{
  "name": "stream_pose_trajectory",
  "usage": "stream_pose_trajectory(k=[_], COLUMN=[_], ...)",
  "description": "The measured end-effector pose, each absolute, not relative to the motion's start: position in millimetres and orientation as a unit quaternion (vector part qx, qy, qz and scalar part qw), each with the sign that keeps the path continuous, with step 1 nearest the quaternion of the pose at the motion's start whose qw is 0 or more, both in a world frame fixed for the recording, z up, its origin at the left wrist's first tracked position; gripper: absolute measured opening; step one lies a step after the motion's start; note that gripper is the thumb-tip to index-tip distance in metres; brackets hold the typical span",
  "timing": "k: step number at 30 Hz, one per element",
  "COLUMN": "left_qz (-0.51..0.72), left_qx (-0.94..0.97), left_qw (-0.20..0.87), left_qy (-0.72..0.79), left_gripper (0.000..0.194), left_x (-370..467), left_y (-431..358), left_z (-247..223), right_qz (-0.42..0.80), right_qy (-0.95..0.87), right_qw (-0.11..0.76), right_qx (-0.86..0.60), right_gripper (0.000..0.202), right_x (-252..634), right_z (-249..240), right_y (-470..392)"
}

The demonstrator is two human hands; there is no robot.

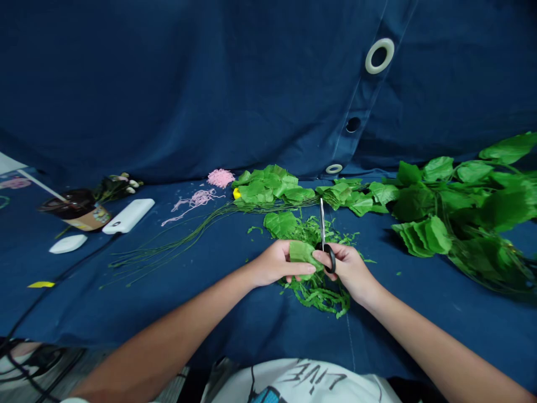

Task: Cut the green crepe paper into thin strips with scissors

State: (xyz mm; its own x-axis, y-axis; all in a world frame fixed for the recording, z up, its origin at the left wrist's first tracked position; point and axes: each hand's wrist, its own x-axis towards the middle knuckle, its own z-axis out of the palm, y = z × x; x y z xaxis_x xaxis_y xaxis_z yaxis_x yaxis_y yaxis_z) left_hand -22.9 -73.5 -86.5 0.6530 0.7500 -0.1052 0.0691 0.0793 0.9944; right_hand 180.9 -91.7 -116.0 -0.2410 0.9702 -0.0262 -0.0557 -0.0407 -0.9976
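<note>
My left hand [279, 264] is closed on a green artificial leaf [301, 253], gripping it between thumb and fingers. Against its right edge, the fingertips of my right hand [344, 267] also touch the leaf. That hand has a pair of scissors [323, 224] in it, black handle in the fingers and blades pointing away from me, looking closed. Under both hands lies a heap of thin green cut strips [321, 299]. A single loose leaf [280, 224] rests just beyond my left hand.
Flat leaves [268, 184] and thin green stems [201, 224] lie behind the hands. Leafy vines [423, 196] spread over the right side. Pink shreds [220, 178], a white device [129, 216], a drink cup [79, 212] and a black cable [67, 271] are to the left. A blue curtain [251, 84] hangs behind.
</note>
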Motion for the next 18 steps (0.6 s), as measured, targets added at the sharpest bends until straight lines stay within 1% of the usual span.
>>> stream_pose_trajectory(k=[4,10,12,15,18], left_qz=[0.302,0.367,0.383,0.395,0.381], left_qx=[0.578,0.562,0.550,0.524,0.536], left_qw=[0.661,0.607,0.610,0.631,0.619], left_qy=[0.372,0.425,0.423,0.414,0.429], left_gripper=[0.033,0.041,0.040,0.040,0.043], left_x=[-22,-23,-24,-24,-25], left_y=[-71,-67,-65,-62,-61], left_z=[-87,-91,-90,-88,-88], right_qz=[0.576,0.563,0.565,0.573,0.574], right_qy=[-0.523,-0.535,-0.540,-0.544,-0.544], right_qw=[0.451,0.454,0.449,0.440,0.440], right_qx=[-0.436,-0.436,-0.433,-0.427,-0.425], right_gripper=[0.039,0.036,0.036,0.035,0.035], right_x=[182,183,183,183,183], right_z=[-111,-107,-109,-112,-115], right_y=[-91,-92,-93,-93,-92])
